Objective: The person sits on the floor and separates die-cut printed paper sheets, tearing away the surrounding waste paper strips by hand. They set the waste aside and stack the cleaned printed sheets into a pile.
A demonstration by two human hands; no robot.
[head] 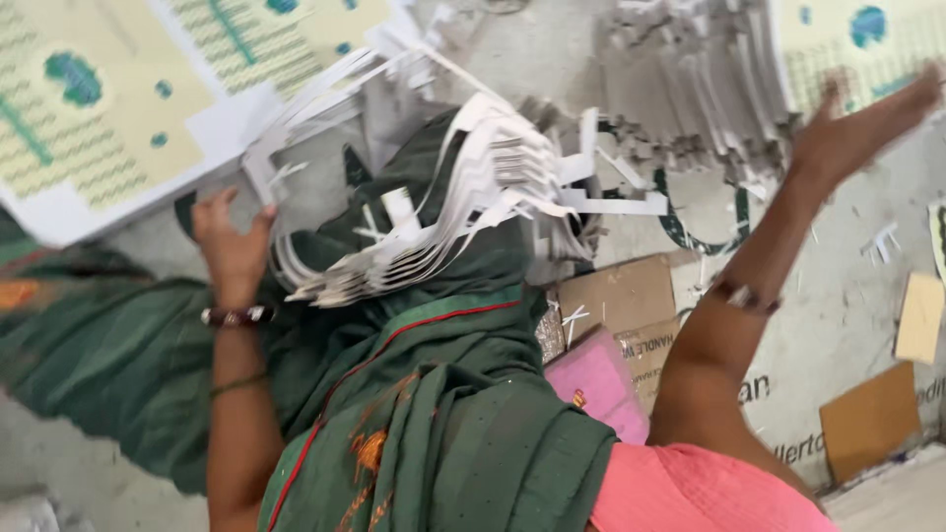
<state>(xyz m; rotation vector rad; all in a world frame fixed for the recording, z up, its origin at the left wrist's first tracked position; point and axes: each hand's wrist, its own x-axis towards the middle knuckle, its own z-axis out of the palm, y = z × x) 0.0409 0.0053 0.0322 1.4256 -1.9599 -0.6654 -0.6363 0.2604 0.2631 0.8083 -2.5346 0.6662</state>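
Note:
My left hand [232, 246], with a bangle at the wrist, rests with its fingers apart against the left edge of a bundle of white cut card strips [443, 217]. The bundle lies on the green cloth [434, 394] over my lap. My right hand [857, 128] is lifted out to the far right, palm flat and fingers spread, holding nothing. It hovers beside a stack of grey cut card pieces [690, 79] and a printed yellow-green sheet [867, 39].
Large printed yellow-green sheets [108, 108] lie at the top left. Brown cardboard pieces [616, 296] and a pink block [596, 379] sit on the floor to the right of my lap. More cardboard scraps [872, 419] lie at the lower right.

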